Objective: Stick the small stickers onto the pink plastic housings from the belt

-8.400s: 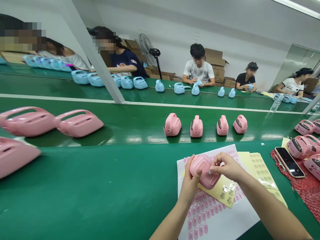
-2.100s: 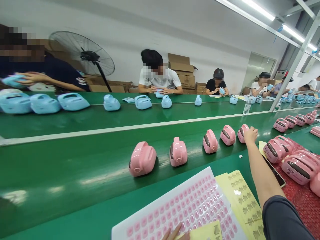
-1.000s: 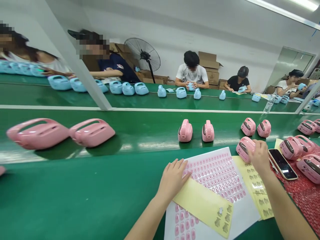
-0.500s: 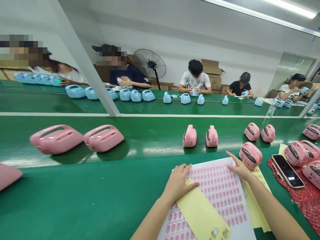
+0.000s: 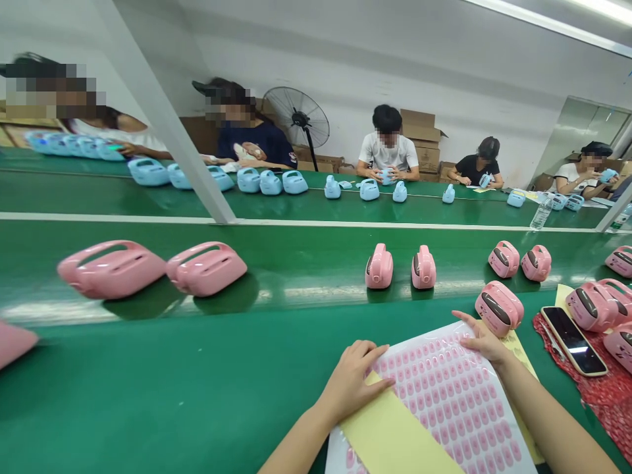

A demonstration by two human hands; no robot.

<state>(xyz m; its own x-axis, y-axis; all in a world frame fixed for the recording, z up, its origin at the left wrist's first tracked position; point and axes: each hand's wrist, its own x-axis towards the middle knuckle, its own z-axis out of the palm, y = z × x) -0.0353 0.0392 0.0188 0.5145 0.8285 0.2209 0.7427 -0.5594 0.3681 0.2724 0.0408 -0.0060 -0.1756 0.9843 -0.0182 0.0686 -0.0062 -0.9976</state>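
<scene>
Left hand [image 5: 349,380] pinches the sticker sheet [image 5: 447,392] and yellow strip [image 5: 397,434] — right hand [image 5: 486,343] grips the sheet's corner.

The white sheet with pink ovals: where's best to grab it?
Probably by its two far corners, one hand from each side, thumb on top. The white sheet is thin and wide, pink ovals cover its middle, and a yellow sheet lies across its left part. The left hand and right hand are near those corners.

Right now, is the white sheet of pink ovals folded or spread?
Spread: the white sheet shows unbroken rows between left hand and right hand; a yellow sheet hides part.
</scene>
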